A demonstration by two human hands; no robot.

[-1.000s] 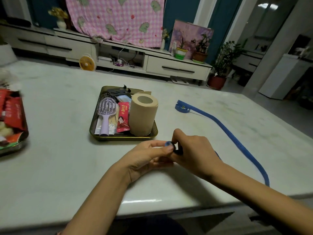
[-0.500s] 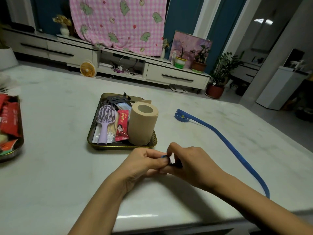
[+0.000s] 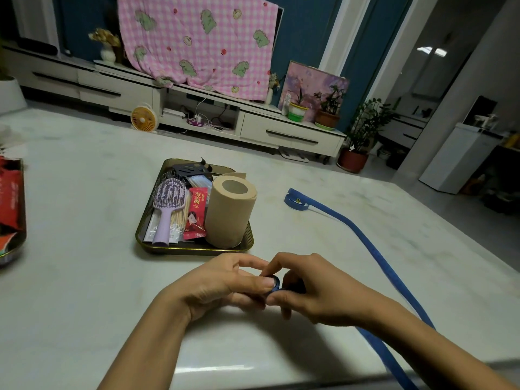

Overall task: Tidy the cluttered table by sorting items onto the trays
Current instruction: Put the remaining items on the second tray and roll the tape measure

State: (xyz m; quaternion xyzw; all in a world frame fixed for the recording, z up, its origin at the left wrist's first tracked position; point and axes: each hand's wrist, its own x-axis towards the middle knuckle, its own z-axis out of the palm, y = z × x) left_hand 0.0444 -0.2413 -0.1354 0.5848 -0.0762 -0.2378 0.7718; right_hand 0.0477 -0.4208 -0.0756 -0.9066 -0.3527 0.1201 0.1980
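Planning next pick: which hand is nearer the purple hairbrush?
Left. The left hand is just in front of the tray, right of the purple hairbrush; the right hand is farther right. Both pinch the blue strap.

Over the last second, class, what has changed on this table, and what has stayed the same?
The left hand and right hand keep pinching the near end of the blue strap, drawn slightly nearer the person; a small rolled loop now shows between them. The far coil and the tray stayed put.

Tray [image 3: 194, 250] close ahead, blue strap [image 3: 375, 250] right, tabletop [image 3: 70, 277] free left
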